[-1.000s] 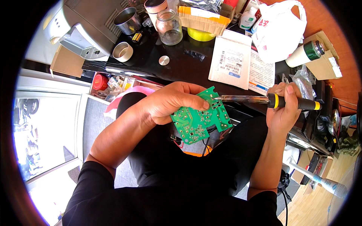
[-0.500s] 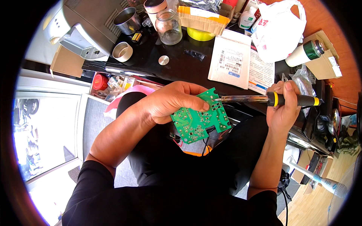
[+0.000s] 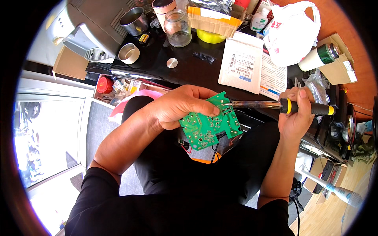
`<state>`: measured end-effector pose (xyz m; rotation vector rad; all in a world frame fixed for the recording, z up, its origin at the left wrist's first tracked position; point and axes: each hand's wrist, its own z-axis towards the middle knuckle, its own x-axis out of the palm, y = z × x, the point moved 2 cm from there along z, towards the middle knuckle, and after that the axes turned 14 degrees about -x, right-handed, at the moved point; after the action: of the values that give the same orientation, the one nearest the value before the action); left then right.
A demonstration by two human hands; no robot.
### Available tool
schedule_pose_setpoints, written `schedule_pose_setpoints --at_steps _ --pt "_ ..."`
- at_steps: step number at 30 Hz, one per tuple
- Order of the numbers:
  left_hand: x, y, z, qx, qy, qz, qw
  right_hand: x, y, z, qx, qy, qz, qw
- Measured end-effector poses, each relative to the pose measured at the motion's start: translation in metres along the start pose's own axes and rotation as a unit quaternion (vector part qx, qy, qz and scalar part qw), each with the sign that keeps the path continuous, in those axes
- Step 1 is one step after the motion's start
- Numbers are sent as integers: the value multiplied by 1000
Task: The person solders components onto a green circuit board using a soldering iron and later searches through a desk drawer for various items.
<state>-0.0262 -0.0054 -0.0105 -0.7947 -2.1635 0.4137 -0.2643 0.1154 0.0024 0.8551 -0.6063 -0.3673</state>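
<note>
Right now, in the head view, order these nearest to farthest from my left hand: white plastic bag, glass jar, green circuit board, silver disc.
1. Green circuit board: in your left hand.
2. Silver disc: ahead.
3. Glass jar: behind the disc.
4. White plastic bag: ahead, right.

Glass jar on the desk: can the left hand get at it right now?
Probably not: the left hand is holding the green circuit board, and the jar stands farther back on the desk, though nothing tall stands between them.
</note>
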Motion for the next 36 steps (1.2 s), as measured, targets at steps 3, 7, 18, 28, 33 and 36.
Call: schedule_pose_setpoints --at_steps 3,7,18,28,33,36 --pt "1 0 1 4 0 -1 1000 0 0 0 -9 11 6 1000" --pt "-1 1 1 9 1 -3 1000 2 3 0 -14 30 5 999" --pt "-1 1 1 10 -6 -2 1000 2 4 0 -12 16 -6 1000" --pt "0 0 0 22 -19 0 1000 2 3 0 -18 -7 9 1000" --pt "-3 1 0 17 -17 1 1000 2 4 0 -25 3 15 1000" --pt "-2 1 -1 18 -21 1 1000 3 5 -1 -25 7 14 1000"
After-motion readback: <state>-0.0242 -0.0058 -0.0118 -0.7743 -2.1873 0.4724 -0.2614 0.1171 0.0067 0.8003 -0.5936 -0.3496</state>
